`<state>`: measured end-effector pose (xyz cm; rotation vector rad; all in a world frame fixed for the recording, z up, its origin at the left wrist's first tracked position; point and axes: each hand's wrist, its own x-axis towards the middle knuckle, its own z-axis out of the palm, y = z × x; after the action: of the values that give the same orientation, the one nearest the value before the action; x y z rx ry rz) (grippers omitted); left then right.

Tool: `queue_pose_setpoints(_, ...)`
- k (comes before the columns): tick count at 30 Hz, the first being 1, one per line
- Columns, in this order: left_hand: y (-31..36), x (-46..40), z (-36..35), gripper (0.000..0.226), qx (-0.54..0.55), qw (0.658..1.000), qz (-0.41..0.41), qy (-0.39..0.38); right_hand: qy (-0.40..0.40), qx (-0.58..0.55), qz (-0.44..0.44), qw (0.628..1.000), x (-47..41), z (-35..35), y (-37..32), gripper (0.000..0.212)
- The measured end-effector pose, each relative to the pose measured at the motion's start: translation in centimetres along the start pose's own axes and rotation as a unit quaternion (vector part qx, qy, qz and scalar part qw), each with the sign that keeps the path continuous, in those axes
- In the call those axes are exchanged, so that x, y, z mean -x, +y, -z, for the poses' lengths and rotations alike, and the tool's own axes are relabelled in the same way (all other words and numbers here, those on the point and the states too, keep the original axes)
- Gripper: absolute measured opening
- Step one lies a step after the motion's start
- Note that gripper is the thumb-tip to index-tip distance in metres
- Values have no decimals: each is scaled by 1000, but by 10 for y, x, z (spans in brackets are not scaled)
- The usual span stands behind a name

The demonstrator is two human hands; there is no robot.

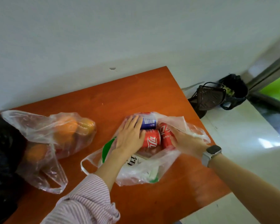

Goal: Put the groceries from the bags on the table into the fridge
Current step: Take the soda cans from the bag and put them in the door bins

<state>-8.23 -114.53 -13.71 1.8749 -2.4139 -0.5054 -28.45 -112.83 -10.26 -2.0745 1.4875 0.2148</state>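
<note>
Apparently nothing is unpacked yet: cans are touched by the flat left hand and gripped by the right hand inside the bag.

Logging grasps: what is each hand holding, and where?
Left hand lies flat across the ends of the blue can and a red can. Right hand grips another red can's side.

Three drink cans, two red, one blue, inside open clear bag on table.
</note>
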Motion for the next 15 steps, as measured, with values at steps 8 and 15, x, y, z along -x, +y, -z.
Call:
queue_pose_setpoints(8, 5, -29, 1, 49, 16, 998, -30, -58, 151, 252, 149, 944, -11, 2, 14, 50)
queue_pose_setpoints(15, -6, -54, -3, 41, 44, 997, -20, -65, 35, -2, 94, 995, -46, 3, 60, 43)
